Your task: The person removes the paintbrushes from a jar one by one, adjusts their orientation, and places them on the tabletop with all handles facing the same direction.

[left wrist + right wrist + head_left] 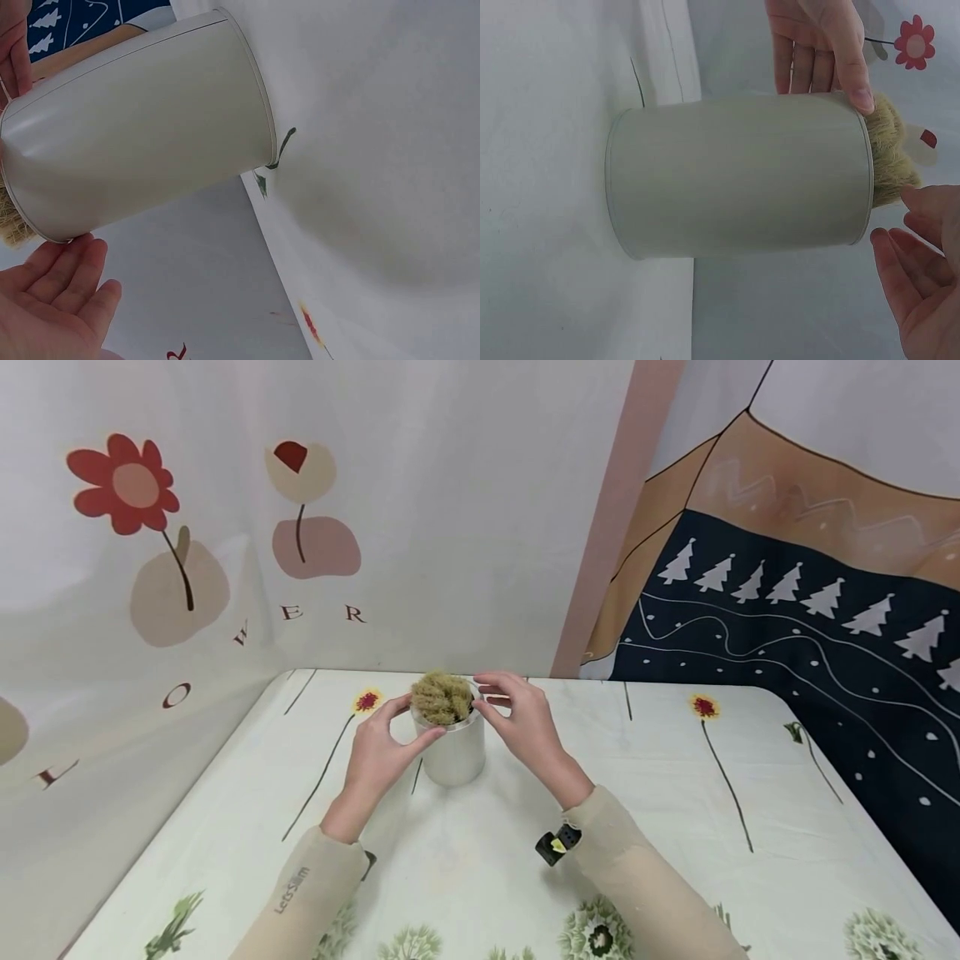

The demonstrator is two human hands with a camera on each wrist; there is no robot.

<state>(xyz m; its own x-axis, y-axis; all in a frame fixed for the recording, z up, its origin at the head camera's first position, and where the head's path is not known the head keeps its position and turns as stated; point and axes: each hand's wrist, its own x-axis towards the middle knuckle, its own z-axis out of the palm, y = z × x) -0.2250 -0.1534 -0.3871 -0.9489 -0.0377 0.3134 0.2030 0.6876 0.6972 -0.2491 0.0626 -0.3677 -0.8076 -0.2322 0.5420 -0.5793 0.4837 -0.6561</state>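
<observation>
A white cylindrical canister (454, 756) stands upright on the table, with a yellowish-green fibrous clump (441, 697) rising above its rim. My left hand (377, 752) holds the rim at the left, its thumb along the near edge and its fingers farther round the side. In the right wrist view that thumb lies over the rim beside the fibre (889, 150). My right hand (525, 718) is at the right of the top, fingers apart and loosely bent. Its thumb comes up against the clump. The canister's inside is hidden.
The flower-printed tablecloth (675, 777) covers the table. Behind it hangs a white curtain (450, 527) with flowers and letters. At the right is a dark blue cloth (750, 627) with white trees. A small black device (558, 843) sits at my right wrist.
</observation>
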